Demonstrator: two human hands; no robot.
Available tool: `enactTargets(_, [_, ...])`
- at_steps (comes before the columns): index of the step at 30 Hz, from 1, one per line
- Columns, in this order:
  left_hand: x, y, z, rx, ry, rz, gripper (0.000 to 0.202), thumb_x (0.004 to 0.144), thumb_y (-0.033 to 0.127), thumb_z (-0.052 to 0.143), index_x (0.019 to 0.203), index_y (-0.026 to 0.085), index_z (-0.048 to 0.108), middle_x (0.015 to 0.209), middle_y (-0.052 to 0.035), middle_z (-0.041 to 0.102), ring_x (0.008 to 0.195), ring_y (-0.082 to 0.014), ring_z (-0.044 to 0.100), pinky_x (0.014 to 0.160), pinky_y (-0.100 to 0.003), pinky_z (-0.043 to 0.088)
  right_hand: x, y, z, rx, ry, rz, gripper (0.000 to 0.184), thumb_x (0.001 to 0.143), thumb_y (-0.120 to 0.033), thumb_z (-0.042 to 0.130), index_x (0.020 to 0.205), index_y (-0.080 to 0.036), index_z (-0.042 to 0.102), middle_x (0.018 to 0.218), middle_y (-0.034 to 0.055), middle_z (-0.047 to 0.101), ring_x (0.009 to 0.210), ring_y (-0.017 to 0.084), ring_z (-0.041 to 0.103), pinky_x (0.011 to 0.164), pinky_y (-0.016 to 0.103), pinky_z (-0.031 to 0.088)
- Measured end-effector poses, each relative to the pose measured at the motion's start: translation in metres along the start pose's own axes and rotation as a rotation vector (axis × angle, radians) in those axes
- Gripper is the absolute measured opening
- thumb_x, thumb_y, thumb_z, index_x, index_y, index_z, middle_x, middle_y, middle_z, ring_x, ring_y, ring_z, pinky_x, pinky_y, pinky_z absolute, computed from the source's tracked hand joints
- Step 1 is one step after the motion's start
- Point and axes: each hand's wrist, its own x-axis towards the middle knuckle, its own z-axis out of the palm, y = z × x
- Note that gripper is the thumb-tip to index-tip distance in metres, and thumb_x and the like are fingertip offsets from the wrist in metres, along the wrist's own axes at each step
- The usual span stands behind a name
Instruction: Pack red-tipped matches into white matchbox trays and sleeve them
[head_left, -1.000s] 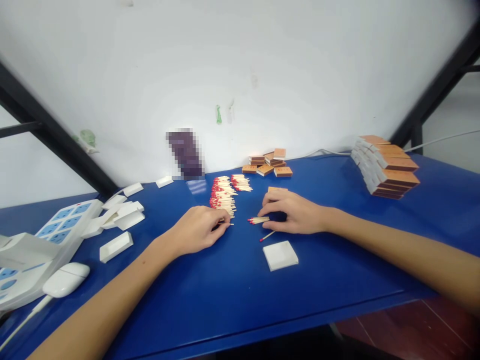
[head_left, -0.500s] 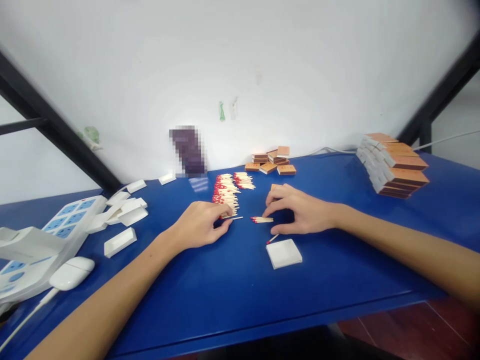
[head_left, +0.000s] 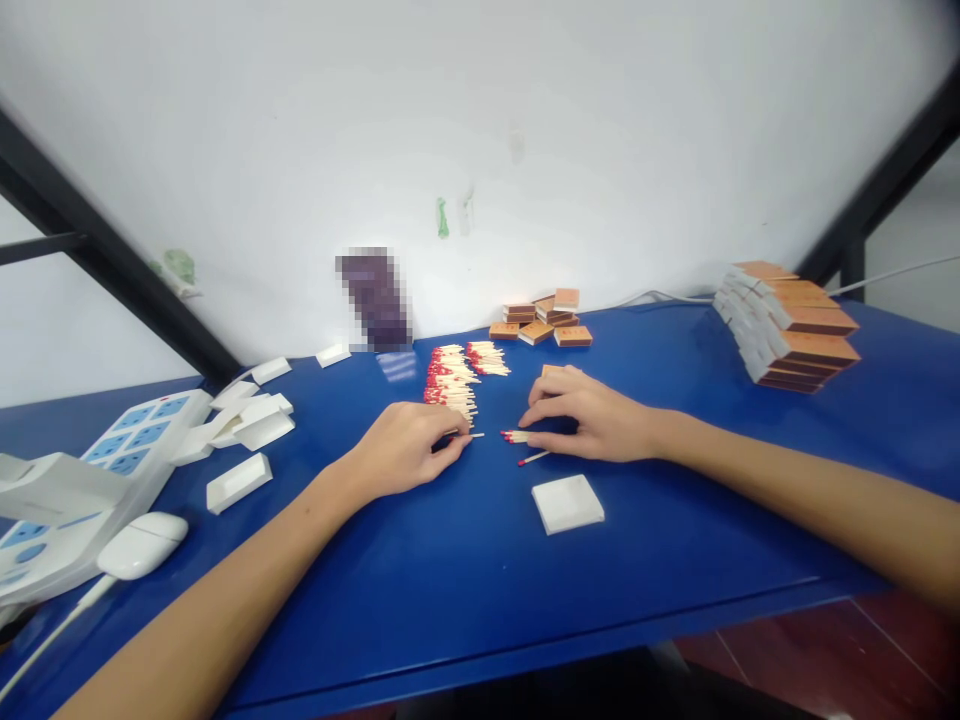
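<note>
My left hand is closed in a pinch on a single match, beside the front end of a large pile of red-headed matches. Across from it, my right hand has thumb and fingertips closed round a small bundle of matches, whose red heads point left. One loose match lies just in front of that thumb. Closer to me is a white matchbox tray, lying flat on the blue table. Part of an orange matchbox shows behind my right hand.
A smaller heap of matches lies behind the pile. Orange matchboxes sit by the wall, with a large stack of matchboxes at right. White empty trays, a power strip and a white mouse-shaped device are at left.
My right thumb has moved up and left onto the small bundle. The loose match beside it has shifted left and back. The match at my left hand is now between thumb and finger.
</note>
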Motion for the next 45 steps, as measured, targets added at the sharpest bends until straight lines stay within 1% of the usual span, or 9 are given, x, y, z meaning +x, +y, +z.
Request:
enactTargets(3, [-0.0006, 0.0007, -0.0018, 0.013, -0.004, -0.026, 0.012, 0.088, 0.022, 0.054, 0.082, 0.019, 0.064, 0.070, 0.0023, 0.064, 0.058, -0.0107, 0.054, 0.057, -0.023, 0.035, -0.0010, 0.0006, -0.0012, 0.023, -0.024, -0.005, 0.033, 0.089, -0.047, 0.062, 0.110, -0.023, 0.071, 0.102, 0.0075, 0.064, 0.092, 0.022, 0.054, 0.081, 0.037, 0.035])
enactTargets(5, [-0.0011, 0.0010, -0.0024, 0.028, 0.005, -0.058, 0.010, 0.085, 0.023, 0.056, 0.084, 0.019, 0.064, 0.068, 0.0022, 0.063, 0.056, -0.0110, 0.053, 0.055, -0.024, 0.034, -0.0013, 0.0015, -0.0017, 0.027, -0.027, -0.003, 0.032, 0.087, -0.045, 0.065, 0.110, -0.023, 0.071, 0.103, 0.0075, 0.064, 0.093, 0.023, 0.055, 0.083, 0.038, 0.035])
enactTargets(8, [-0.0014, 0.0002, -0.0015, 0.071, 0.037, -0.108, 0.013, 0.085, 0.027, 0.057, 0.091, 0.019, 0.065, 0.067, 0.0018, 0.063, 0.055, -0.0122, 0.054, 0.055, -0.025, 0.034, -0.0010, 0.0028, -0.0011, 0.019, -0.012, -0.006, 0.025, 0.090, -0.041, 0.062, 0.104, -0.023, 0.073, 0.099, 0.0071, 0.064, 0.091, 0.022, 0.055, 0.082, 0.038, 0.036])
enactTargets(11, [-0.0020, -0.0019, 0.0001, 0.099, 0.061, -0.126, 0.016, 0.085, 0.029, 0.057, 0.093, 0.019, 0.066, 0.070, 0.0006, 0.066, 0.057, -0.0135, 0.057, 0.056, -0.025, 0.036, -0.0006, 0.0034, 0.0004, 0.031, -0.001, -0.022, 0.023, 0.092, -0.040, 0.059, 0.099, -0.023, 0.074, 0.096, 0.0068, 0.065, 0.089, 0.021, 0.055, 0.081, 0.037, 0.036])
enactTargets(17, [-0.0038, -0.0041, -0.0011, 0.094, 0.073, -0.105, 0.021, 0.084, 0.027, 0.057, 0.097, 0.021, 0.072, 0.073, 0.0000, 0.070, 0.060, -0.0142, 0.060, 0.058, -0.025, 0.040, -0.0008, 0.0018, 0.0003, 0.052, 0.007, -0.023, 0.021, 0.093, -0.037, 0.059, 0.097, -0.023, 0.074, 0.094, 0.0050, 0.066, 0.086, 0.019, 0.056, 0.081, 0.035, 0.037])
enactTargets(28, [-0.0026, -0.0006, -0.0041, 0.055, 0.066, -0.052, 0.021, 0.084, 0.022, 0.055, 0.092, 0.020, 0.074, 0.060, 0.0026, 0.063, 0.051, -0.0107, 0.054, 0.053, -0.024, 0.038, -0.0010, 0.0038, -0.0008, 0.030, 0.001, -0.021, 0.024, 0.093, -0.040, 0.058, 0.099, -0.024, 0.074, 0.096, 0.0061, 0.066, 0.087, 0.020, 0.056, 0.081, 0.037, 0.035])
enactTargets(33, [-0.0030, -0.0009, -0.0040, 0.062, 0.088, -0.060, 0.022, 0.083, 0.024, 0.056, 0.097, 0.019, 0.073, 0.061, 0.0018, 0.063, 0.052, -0.0115, 0.055, 0.053, -0.023, 0.038, -0.0008, 0.0039, -0.0010, 0.036, 0.005, -0.028, 0.025, 0.093, -0.041, 0.057, 0.099, -0.023, 0.074, 0.096, 0.0072, 0.066, 0.087, 0.021, 0.056, 0.082, 0.038, 0.036])
enactTargets(37, [-0.0024, -0.0013, -0.0041, 0.058, 0.073, -0.067, 0.018, 0.082, 0.023, 0.057, 0.090, 0.020, 0.073, 0.062, 0.0016, 0.064, 0.053, -0.0118, 0.055, 0.054, -0.024, 0.038, -0.0007, 0.0047, -0.0006, 0.040, 0.003, -0.024, 0.023, 0.093, -0.039, 0.059, 0.100, -0.023, 0.074, 0.097, 0.0066, 0.066, 0.088, 0.021, 0.056, 0.082, 0.038, 0.037])
enactTargets(45, [-0.0045, -0.0017, -0.0058, 0.050, 0.047, -0.064, 0.026, 0.080, 0.023, 0.057, 0.100, 0.020, 0.073, 0.065, 0.0011, 0.065, 0.055, -0.0127, 0.057, 0.057, -0.024, 0.040, -0.0011, 0.0040, -0.0001, 0.045, 0.014, -0.028, 0.024, 0.093, -0.039, 0.058, 0.098, -0.022, 0.074, 0.094, 0.0064, 0.066, 0.086, 0.020, 0.056, 0.081, 0.037, 0.037])
